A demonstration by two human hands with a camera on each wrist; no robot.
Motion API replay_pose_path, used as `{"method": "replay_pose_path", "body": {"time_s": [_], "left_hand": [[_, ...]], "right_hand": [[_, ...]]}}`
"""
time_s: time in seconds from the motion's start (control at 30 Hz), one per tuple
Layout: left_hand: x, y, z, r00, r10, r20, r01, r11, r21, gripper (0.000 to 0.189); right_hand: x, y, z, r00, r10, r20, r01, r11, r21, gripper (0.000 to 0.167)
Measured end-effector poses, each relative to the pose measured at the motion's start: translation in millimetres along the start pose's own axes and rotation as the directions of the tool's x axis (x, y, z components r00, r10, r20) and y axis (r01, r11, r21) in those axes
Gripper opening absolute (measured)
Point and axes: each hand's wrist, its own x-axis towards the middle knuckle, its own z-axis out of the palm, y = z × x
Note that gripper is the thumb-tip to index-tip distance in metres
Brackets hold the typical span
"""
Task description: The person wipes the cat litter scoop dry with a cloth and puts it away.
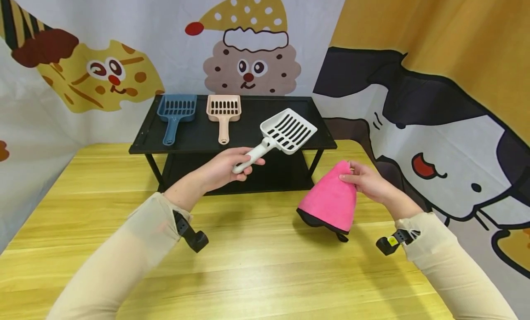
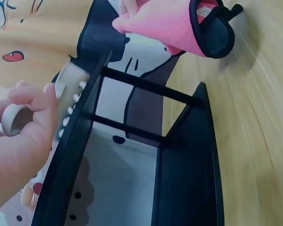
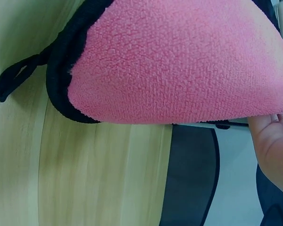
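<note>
My left hand (image 1: 232,167) grips the handle of a white slotted litter scoop (image 1: 288,130), its head tilted up to the right above the rack's top shelf. In the left wrist view the fingers curl round the round handle end (image 2: 15,120), and the scoop's head is partly hidden by the shelf edge. My right hand (image 1: 368,180) pinches the top of a pink fleecy cloth (image 1: 330,198), which hangs down over the table. Black trim and a small loop (image 3: 16,77) edge the cloth. In the right wrist view the cloth covers most of the fingers.
A black two-tier rack (image 1: 198,146) stands at the table's back. On its top shelf lie a blue litter scoop (image 1: 177,109) and a pale pink litter scoop (image 1: 224,109). A cartoon curtain (image 1: 174,16) hangs behind. Wood-grain table (image 1: 256,265) extends in front.
</note>
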Motion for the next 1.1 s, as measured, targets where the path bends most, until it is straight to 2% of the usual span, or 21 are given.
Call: {"method": "replay_pose_path", "body": {"time_s": [0.2,0.37,0.5,0.67,0.87,0.97,1.1], "left_hand": [[13.3,1.2,10.1,0.992,-0.024,-0.123,0.029,0.999,0.041,0.039],[22.2,1.2,17.1,0.986,-0.04,-0.164,0.052,0.996,0.073,0.042],[18.6,2.2,16.1,0.988,-0.065,-0.139,0.079,0.992,0.096,0.043],[6.1,2.9,11.1,0.994,-0.096,-0.057,0.101,0.991,0.089,0.042],[2.2,0.5,17.5,0.994,-0.104,0.021,0.102,0.993,0.055,0.044],[6.4,-1.3,22.1,0.995,-0.098,0.009,0.098,0.994,0.038,0.044],[15.7,-2.6,26.7,0.995,-0.091,-0.039,0.091,0.996,0.01,0.042]], "right_hand": [[-0.4,-0.2,1.8,1.0,-0.006,0.019,0.006,1.0,0.016,0.017],[0.4,0.6,2.9,0.999,-0.017,0.039,0.016,1.0,0.023,0.015],[-0.3,-0.3,2.3,0.999,-0.019,0.045,0.018,1.0,0.017,0.016],[-4.8,-2.1,-2.7,0.999,-0.025,0.027,0.025,1.0,0.006,0.017],[-8.6,-1.0,-8.9,0.999,-0.043,0.017,0.043,0.999,0.028,0.016],[-8.5,0.6,-10.0,0.999,-0.046,0.021,0.045,0.998,0.044,0.017],[-6.9,2.8,-9.7,0.999,-0.045,0.017,0.044,0.998,0.039,0.016]]}}
